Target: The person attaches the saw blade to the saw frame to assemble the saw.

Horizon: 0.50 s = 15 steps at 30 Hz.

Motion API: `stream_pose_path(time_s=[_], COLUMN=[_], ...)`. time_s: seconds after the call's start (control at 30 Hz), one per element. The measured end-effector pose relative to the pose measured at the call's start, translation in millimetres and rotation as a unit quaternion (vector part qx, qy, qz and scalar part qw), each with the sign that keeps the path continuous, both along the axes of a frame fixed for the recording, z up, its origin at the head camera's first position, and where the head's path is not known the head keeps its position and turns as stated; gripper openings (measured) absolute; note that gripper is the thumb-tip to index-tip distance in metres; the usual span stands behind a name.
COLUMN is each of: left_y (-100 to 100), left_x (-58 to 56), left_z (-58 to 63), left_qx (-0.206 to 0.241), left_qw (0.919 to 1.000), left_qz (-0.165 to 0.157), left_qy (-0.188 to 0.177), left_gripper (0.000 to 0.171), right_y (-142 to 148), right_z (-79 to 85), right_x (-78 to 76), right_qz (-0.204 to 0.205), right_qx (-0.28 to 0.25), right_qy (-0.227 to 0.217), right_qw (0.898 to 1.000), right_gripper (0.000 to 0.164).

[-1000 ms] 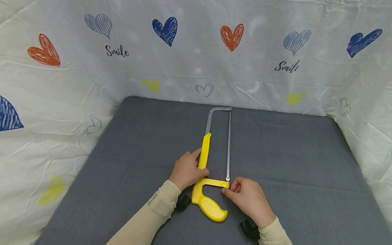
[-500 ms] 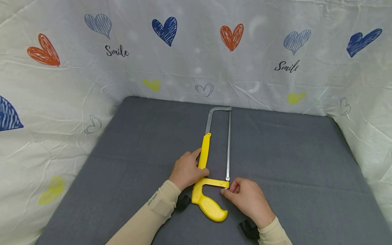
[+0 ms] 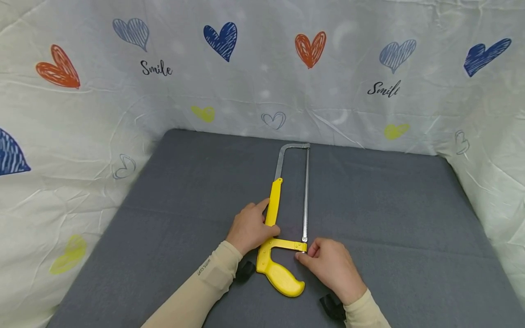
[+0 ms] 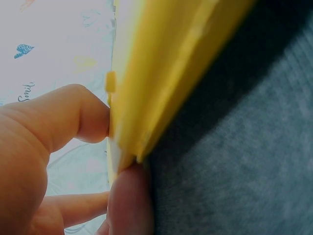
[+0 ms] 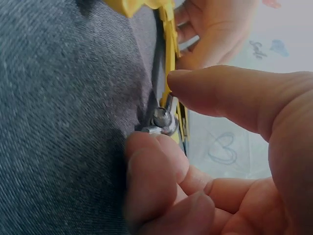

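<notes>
A hacksaw (image 3: 283, 279) with a yellow handle and frame lies on the grey cloth. Its grey metal bow (image 3: 280, 164) and straight blade (image 3: 306, 196) point away from me. My left hand (image 3: 250, 230) grips the yellow bar of the frame, thumb on the near side and fingers along the outer left side. At the near end of the blade, my right hand (image 3: 334, 269) pinches a metal wing nut (image 5: 161, 116) between thumb and curled index finger. In the left wrist view the yellow frame (image 4: 156, 63) rises between the left thumb and fingers.
Grey cloth (image 3: 389, 218) covers the table. A white curtain (image 3: 262, 82) printed with hearts and "Smile" stands behind it and along both sides. Black straps (image 3: 334, 307) show at the wrists.
My right thumb has shifted very slightly left at the wing nut, and the right wrist has moved a touch. The left hand and the hacksaw stay in place.
</notes>
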<state>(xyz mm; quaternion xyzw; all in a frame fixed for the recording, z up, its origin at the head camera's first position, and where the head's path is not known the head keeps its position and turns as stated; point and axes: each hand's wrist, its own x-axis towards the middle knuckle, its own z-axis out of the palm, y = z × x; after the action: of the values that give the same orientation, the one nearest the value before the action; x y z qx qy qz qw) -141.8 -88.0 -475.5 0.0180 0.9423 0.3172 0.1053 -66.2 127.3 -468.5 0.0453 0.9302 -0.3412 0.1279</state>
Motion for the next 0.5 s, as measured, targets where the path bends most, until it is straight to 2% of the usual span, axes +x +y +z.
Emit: stream_pose_path(time_s=[0.5], left_y=[-1.4], left_x=[1.1], left_z=[0.5], left_qx=[0.005], left_qw=[1.0000], left_qz=[-0.004], left_qy=[0.006], left_gripper=[0.083], right_y=[-5.8], right_z=[-4.2], right_x=[-0.6], right_qz=[-0.004], right_qx=[0.011], right_qy=[0.030], right_qw=[0.999], right_gripper=[0.038])
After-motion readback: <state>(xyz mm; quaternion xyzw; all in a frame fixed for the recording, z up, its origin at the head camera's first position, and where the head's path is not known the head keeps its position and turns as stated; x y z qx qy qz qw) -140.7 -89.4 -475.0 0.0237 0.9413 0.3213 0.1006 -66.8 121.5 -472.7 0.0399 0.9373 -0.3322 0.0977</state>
